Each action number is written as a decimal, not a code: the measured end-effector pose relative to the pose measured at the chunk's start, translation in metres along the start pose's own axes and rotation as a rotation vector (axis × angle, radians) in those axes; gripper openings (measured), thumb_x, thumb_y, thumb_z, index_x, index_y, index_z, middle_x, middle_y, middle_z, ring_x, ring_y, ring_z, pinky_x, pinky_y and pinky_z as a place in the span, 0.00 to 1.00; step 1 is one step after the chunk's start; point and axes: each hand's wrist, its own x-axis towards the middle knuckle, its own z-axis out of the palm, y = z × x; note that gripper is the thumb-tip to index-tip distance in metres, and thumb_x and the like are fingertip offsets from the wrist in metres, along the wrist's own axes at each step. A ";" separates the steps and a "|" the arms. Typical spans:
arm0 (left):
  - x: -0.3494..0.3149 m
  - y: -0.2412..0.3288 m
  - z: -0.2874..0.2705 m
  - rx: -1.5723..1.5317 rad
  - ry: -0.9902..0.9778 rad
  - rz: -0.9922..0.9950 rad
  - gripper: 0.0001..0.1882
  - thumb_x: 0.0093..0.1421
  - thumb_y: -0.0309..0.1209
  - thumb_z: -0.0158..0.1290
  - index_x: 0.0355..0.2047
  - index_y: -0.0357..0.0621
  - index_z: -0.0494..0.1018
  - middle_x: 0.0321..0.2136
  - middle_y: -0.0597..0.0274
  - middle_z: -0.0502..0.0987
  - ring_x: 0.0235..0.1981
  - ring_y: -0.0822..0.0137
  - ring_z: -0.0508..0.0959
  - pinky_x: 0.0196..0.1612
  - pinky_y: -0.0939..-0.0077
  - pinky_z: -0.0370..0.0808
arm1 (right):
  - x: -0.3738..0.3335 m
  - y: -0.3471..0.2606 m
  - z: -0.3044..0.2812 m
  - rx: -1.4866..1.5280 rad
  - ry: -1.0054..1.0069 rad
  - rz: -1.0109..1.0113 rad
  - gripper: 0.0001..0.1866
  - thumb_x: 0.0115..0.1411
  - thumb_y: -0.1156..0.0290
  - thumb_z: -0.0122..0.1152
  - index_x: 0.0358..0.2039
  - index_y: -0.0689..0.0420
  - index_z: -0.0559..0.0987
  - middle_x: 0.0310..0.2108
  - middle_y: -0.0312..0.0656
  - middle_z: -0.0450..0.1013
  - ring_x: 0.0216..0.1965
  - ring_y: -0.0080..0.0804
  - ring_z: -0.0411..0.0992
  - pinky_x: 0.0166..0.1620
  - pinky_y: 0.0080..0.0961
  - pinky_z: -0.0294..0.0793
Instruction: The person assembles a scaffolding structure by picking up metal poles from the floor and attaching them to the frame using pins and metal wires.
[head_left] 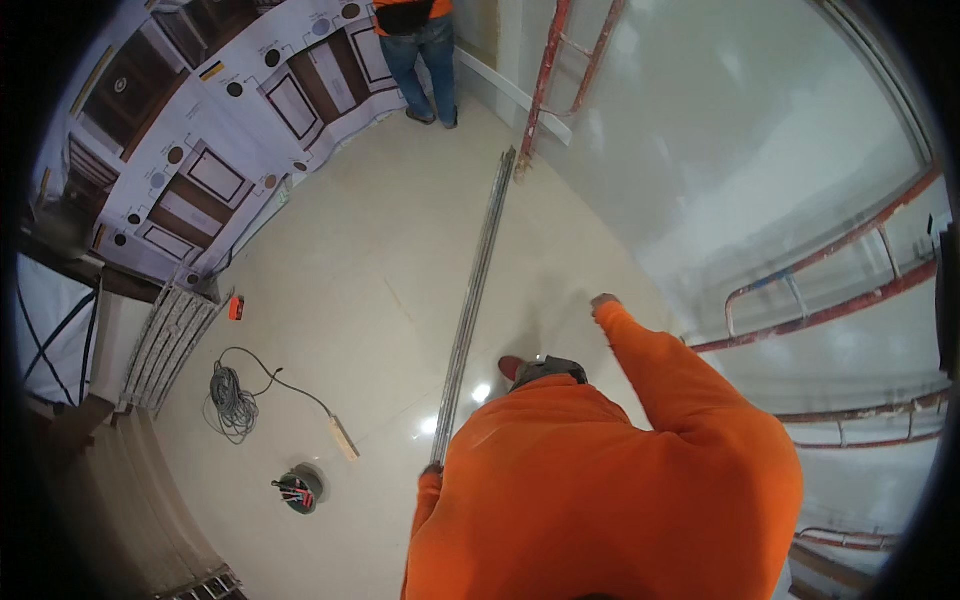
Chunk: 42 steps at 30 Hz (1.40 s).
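Two bare hands show beyond your orange sleeves. Your left hand [432, 468] is at the near end of a bundle of long metal channels [473, 305] and appears closed around it, though the individual fingers are too small to make out. Your right hand [603, 300] reaches forward, well apart from the bundle; you cannot tell how far its fingers are open. The channels run away from you over the glossy floor [370, 250], their far end just beside the foot of a red ladder [543, 90], which stands in the way there. Beyond, a co-worker in jeans [425, 65] stands near a printed wall covering [230, 130]. To your left lie a coiled grey cable [232, 402], a power strip [343, 438] and a dark bucket of tools [314, 482].
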 end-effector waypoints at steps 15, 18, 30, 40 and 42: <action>0.208 0.230 -0.031 0.418 0.022 -0.174 0.23 0.64 0.46 0.44 0.59 0.60 0.65 0.56 0.60 0.72 0.51 0.49 0.73 0.44 0.44 0.72 | -0.149 -0.031 0.198 1.289 -0.401 0.458 0.15 0.65 0.61 0.45 0.39 0.56 0.76 0.23 0.44 0.71 0.24 0.41 0.69 0.29 0.40 0.71; 0.207 0.300 -0.002 0.970 -0.026 -0.036 0.23 0.62 0.45 0.46 0.55 0.52 0.70 0.54 0.55 0.73 0.52 0.52 0.73 0.50 0.55 0.70 | -0.101 -0.046 0.125 1.154 -0.211 0.234 0.15 0.63 0.58 0.48 0.43 0.54 0.75 0.31 0.43 0.72 0.31 0.39 0.70 0.34 0.39 0.72; 0.267 0.549 0.019 1.055 0.127 0.129 0.40 0.55 0.49 0.58 0.63 0.41 0.60 0.60 0.45 0.66 0.61 0.50 0.66 0.62 0.61 0.63 | 0.049 -0.125 -0.150 1.622 0.246 0.194 0.19 0.58 0.56 0.59 0.44 0.55 0.78 0.37 0.38 0.77 0.37 0.33 0.75 0.40 0.33 0.74; 0.370 0.749 0.070 1.755 -0.237 -0.304 0.46 0.54 0.55 0.55 0.67 0.49 0.52 0.66 0.47 0.55 0.65 0.45 0.59 0.64 0.54 0.60 | 0.068 -0.218 -0.121 1.666 0.298 0.922 0.28 0.55 0.62 0.65 0.55 0.57 0.72 0.50 0.50 0.74 0.50 0.41 0.73 0.52 0.37 0.72; 0.388 0.776 0.069 1.857 -0.291 -0.409 0.49 0.54 0.54 0.55 0.69 0.50 0.46 0.66 0.46 0.55 0.64 0.45 0.59 0.63 0.52 0.62 | 0.076 -0.239 -0.104 1.617 0.294 1.066 0.30 0.54 0.61 0.67 0.56 0.57 0.71 0.49 0.49 0.74 0.50 0.42 0.73 0.52 0.37 0.72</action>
